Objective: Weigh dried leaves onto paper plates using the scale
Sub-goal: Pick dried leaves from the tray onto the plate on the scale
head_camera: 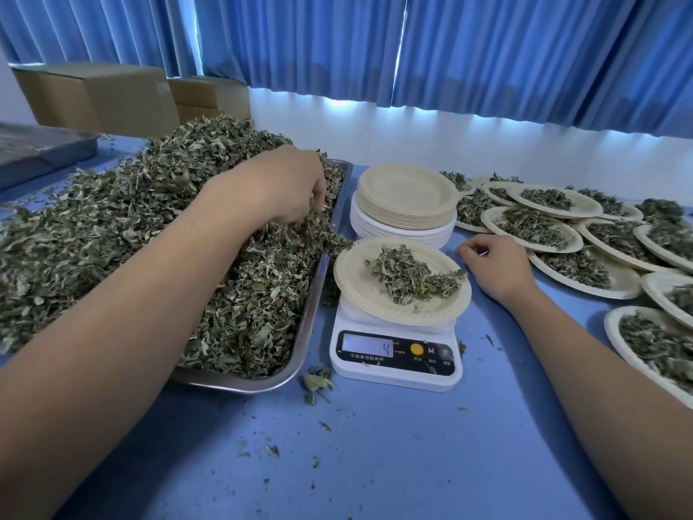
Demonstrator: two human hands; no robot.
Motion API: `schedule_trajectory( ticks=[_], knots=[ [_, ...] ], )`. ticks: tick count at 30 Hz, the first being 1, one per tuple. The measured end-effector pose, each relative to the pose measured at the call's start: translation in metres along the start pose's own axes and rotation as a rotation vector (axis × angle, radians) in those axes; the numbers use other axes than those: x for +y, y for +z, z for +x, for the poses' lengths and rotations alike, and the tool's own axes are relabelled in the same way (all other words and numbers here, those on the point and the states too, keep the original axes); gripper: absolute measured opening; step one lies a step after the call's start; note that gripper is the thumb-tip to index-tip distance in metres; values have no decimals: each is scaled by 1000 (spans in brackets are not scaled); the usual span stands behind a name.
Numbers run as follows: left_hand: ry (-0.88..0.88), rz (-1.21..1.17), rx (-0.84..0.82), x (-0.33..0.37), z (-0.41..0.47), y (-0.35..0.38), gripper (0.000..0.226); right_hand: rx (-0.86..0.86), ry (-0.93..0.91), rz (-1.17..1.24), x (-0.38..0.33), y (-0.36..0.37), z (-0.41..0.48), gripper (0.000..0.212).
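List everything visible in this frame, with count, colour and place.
table: one, blue, under everything
scale: one, white, centre, display reads 4
plate on scale: one, cream, holds a small leaf pile
plate stack: one, cream over white, behind the scale
filled plates: many, overlapping, cream, far right
tray: one, metal, left of the scale
leaf heap: one, green-grey, overflowing the tray
leaf scraps: scattered, green, on the table
boxes: about three, brown, back left
curtains: blue, along the back wall
left hand: one, fingers curled into the leaf heap
right hand: one, resting on the table right of the scale, loosely curled
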State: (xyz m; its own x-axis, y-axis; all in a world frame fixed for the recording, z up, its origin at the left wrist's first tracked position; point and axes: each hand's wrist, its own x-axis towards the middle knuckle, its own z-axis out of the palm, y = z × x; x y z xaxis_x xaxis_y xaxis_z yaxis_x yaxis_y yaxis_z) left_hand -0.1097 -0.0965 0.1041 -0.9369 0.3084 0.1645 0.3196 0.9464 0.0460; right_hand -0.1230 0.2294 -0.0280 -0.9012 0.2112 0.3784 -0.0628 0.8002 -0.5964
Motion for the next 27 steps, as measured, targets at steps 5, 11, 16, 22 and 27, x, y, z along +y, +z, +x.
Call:
schedule_trajectory(
  ticks=[5, 11, 16, 22, 27],
  knots=[
    [100, -215, 201, 8, 3, 1, 25, -2, -1, -9, -1, 0, -1, 18],
    [267, -489, 178, 41, -3, 15, 27, -2, 2, -11, 0, 0, 0, 18],
    [368, -521, -317, 45, -7, 23, 61, -3, 8, -9, 0, 0, 0, 17],
    [215, -438, -165, 9, 4, 5, 62, 5, 10, 7, -1, 0, -1, 17],
    [74, -65, -395, -8, 8, 16, 65, 4, 5, 1, -1, 0, -2, 18]
  ],
)
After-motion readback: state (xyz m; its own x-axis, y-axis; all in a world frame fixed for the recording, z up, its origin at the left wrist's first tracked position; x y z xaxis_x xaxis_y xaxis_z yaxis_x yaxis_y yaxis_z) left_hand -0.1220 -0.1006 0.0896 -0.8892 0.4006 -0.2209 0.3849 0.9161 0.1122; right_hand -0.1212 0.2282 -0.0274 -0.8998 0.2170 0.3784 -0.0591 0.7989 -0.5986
